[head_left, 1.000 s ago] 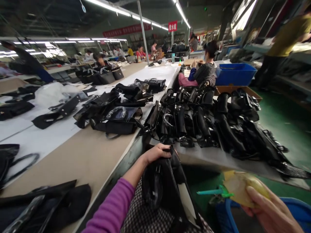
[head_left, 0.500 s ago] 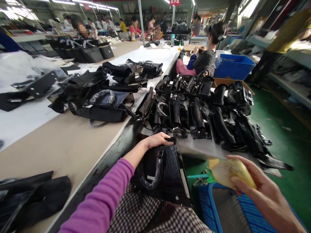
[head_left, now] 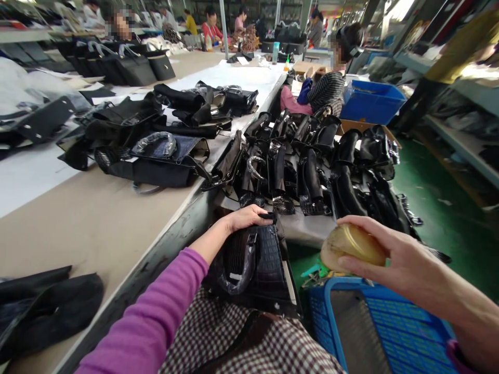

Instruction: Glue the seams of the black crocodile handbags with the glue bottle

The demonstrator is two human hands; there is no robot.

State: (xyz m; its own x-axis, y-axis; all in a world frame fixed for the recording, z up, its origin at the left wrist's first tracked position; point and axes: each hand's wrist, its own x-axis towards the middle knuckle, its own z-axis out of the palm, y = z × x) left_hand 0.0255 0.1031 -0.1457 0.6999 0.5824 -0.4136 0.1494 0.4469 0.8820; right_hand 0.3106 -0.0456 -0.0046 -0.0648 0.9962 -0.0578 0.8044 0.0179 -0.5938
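My left hand point(head_left: 244, 217) grips the top edge of a black textured handbag point(head_left: 260, 267) that stands on my lap, its wrapped handle facing me. My right hand point(head_left: 393, 257) is closed round a yellowish, translucent rounded lump point(head_left: 351, 246), held above the rim of a blue plastic basket point(head_left: 374, 327). Past the bag, a grey board point(head_left: 307, 228) carries several black handbags point(head_left: 312, 166) lying in rows.
A long worktable point(head_left: 97, 228) runs along my left, with black bags and bag parts point(head_left: 156, 150) on it. A seated person in a striped top point(head_left: 327, 88) works ahead beside a blue bin point(head_left: 372, 101). More people sit farther back. Green floor point(head_left: 440, 208) lies to the right.
My right hand has lifted the yellowish lump up and leftward, over the blue basket. The view has tilted down; my left hand keeps its hold on the bag.
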